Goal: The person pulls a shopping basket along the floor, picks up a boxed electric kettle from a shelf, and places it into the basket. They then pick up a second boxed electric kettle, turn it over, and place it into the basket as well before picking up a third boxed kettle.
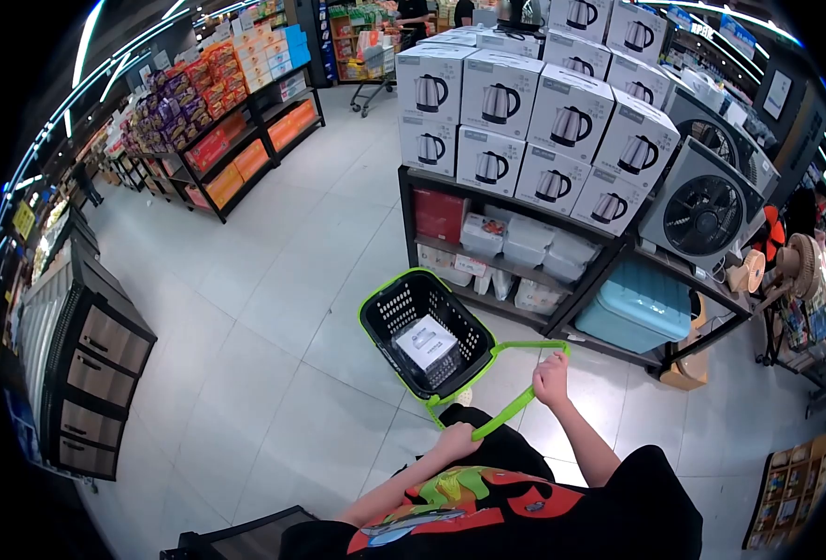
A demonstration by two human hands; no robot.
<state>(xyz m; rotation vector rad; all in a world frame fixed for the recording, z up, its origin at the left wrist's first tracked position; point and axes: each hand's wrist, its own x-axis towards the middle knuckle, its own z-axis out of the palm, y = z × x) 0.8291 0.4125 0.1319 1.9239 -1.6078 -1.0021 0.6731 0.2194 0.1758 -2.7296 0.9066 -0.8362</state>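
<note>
I look down at a black shopping basket (pixel 389 313) with a green rim standing on the floor in front of me. A white box (pixel 426 343) lies inside it. A long green handle (pixel 511 411) runs from the basket back to me. My right hand (pixel 551 380) grips the handle's upper part. My left hand (pixel 458 440) is shut on its lower end, near my waist.
A shelf unit (pixel 515 201) right of the basket carries stacked white kettle boxes (pixel 525 103), plastic containers, a blue tub (pixel 633 308) and boxed fans (pixel 704 201). Snack shelves (pixel 226 121) line the far left. Dark drawer cabinets (pixel 91 364) stand at left. A trolley (pixel 373 79) and people stand far back.
</note>
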